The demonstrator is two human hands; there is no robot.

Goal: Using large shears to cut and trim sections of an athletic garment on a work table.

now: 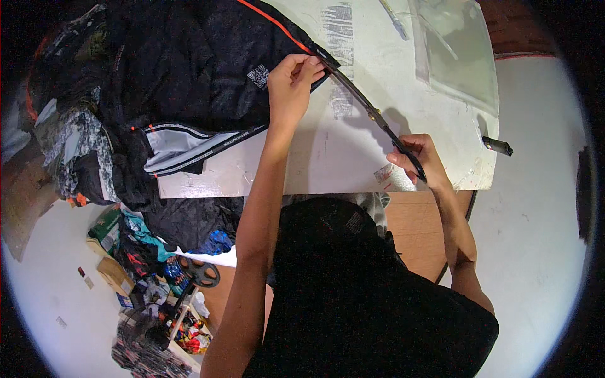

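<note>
A black garment point(183, 50) with red piping lies over the board's left half, its lower part showing a pale lining with printed trim point(173, 151). From its upper right corner a long narrow black strip point(353, 91) runs diagonally, with a small brass-coloured piece point(374, 114) midway; it looks like a zip, though I cannot be sure. My left hand point(290, 88) pinches the garment's edge where the strip meets it. Lower right, near the board's front edge, my right hand point(416, 157) is closed round the strip's other end.
The white board point(328, 157) carries a transparent sheet point(454, 75), a thin pen-like tool point(394, 19) and a small black object point(496, 145) at its right. Below left are dark fabrics point(189, 223), cardboard pieces point(113, 277), a black wheel-like object point(203, 272) and assorted clutter.
</note>
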